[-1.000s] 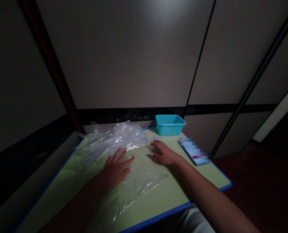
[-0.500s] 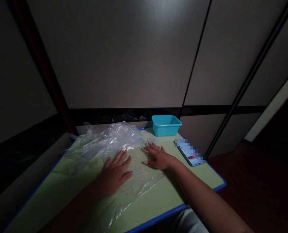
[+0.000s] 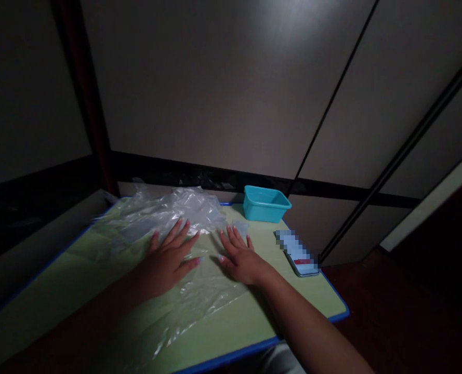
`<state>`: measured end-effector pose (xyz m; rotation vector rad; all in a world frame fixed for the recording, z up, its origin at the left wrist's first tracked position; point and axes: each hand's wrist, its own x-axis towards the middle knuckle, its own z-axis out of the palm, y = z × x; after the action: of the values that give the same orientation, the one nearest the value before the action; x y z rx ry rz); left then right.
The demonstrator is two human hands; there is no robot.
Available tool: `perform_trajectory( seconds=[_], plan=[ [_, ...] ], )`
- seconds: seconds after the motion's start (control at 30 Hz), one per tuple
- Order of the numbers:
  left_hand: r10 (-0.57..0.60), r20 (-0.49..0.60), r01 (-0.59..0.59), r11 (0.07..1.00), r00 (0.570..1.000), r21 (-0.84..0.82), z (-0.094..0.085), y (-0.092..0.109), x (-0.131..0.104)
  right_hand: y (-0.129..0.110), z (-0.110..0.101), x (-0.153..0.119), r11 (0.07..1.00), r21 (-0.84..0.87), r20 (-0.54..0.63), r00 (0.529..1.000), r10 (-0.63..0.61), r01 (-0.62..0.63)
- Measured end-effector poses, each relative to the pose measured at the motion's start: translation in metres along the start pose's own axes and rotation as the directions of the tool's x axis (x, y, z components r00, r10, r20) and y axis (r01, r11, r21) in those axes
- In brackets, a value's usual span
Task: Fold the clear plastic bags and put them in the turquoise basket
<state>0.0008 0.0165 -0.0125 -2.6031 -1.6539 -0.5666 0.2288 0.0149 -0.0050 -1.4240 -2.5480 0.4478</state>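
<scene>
A large sheet of clear plastic (image 3: 199,208) lies over the green table (image 3: 293,306), bunched into shiny folds at the back and flatter toward the front edge. My left hand (image 3: 168,262) rests palm down on it with fingers spread, the fingertips by the crumpled folds. To its right, my right hand (image 3: 240,257) is also palm down and spread, on or just above the flatter plastic. A small translucent piece (image 3: 240,226) lies just beyond its fingertips. Neither hand grips anything.
A turquoise basket (image 3: 265,214) stands at the table's back edge. A phone (image 3: 303,259) with a partly blurred screen lies near the right edge. Behind the table rise grey panels (image 3: 215,93) with dark strips.
The view has tilted and shifted somewhat. My left hand has moved a little left and forward over the plastic; both hands remain spread. The basket and phone keep their places on the table.
</scene>
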Motion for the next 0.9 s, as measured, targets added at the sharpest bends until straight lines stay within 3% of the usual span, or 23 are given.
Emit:
perform_trajectory(
  seconds=[0.1,0.17,0.23,0.37,0.5,0.7,0.9],
  plan=[
    [-0.019,-0.202,-0.010,0.990,0.979,-0.140,-0.012,-0.001,0.005,-0.016,0.002,-0.003,0.990,-0.039,-0.010,0.991,-0.136,0.136],
    [-0.053,-0.360,-0.052,0.960,0.932,-0.276,-0.020,-0.002,0.008,-0.023,0.003,-0.004,0.984,-0.052,0.024,0.985,-0.168,0.169],
    [-0.174,-0.428,-0.032,0.901,0.887,-0.433,-0.025,-0.003,0.010,-0.025,0.005,-0.003,0.984,-0.066,0.094,0.983,-0.157,0.164],
    [-0.365,-0.358,0.078,0.785,0.859,-0.614,-0.031,-0.003,0.011,-0.024,0.008,-0.003,0.985,-0.098,0.203,0.972,-0.120,0.142],
    [-0.393,-0.349,0.098,0.772,0.851,-0.628,-0.028,0.000,0.010,-0.024,0.007,-0.005,0.985,-0.112,0.204,0.973,-0.105,0.130],
    [-0.406,-0.347,0.108,0.766,0.845,-0.634,-0.021,0.000,0.008,-0.025,0.004,-0.006,0.980,-0.169,0.070,0.993,-0.092,0.103],
    [-0.393,-0.349,0.103,0.775,0.851,-0.623,-0.020,-0.001,0.008,-0.024,0.009,-0.003,0.973,-0.157,0.144,0.979,-0.145,0.167]
  ],
)
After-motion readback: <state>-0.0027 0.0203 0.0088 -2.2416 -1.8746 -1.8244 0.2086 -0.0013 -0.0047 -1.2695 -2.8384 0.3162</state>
